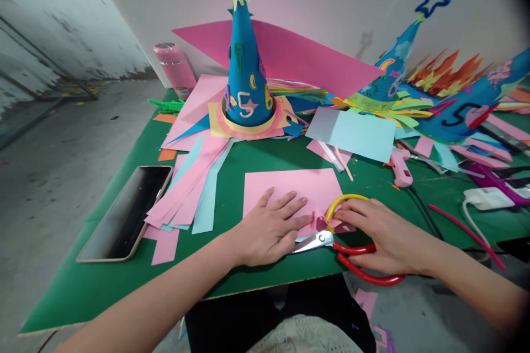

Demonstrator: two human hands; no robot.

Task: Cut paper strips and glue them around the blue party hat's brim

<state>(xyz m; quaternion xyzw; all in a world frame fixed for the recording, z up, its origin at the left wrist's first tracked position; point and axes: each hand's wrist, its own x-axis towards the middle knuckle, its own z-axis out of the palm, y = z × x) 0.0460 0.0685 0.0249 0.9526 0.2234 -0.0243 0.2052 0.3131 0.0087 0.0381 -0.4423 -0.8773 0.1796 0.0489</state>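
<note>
My left hand [273, 226] lies flat with fingers spread on a pink sheet of paper [290, 182]. My right hand [379, 231] holds scissors [325, 239] with one yellow and one red handle, its thumb by the red loop and its fingers at the yellow one. The handles stand apart. One blade points left along the sheet's near edge, its tip close to my left thumb and partly hidden; I cannot see the second blade. A small crumpled bit of pink paper sticks up beside the scissors' pivot.
A phone [126, 212] lies at left by pink and blue paper strips [199, 182]. Behind stand a blue cone hat [244, 71], more decorated hats [449, 116] and a pink bottle [176, 69]. A pink glue gun [401, 167] and a power strip [497, 179] are at right.
</note>
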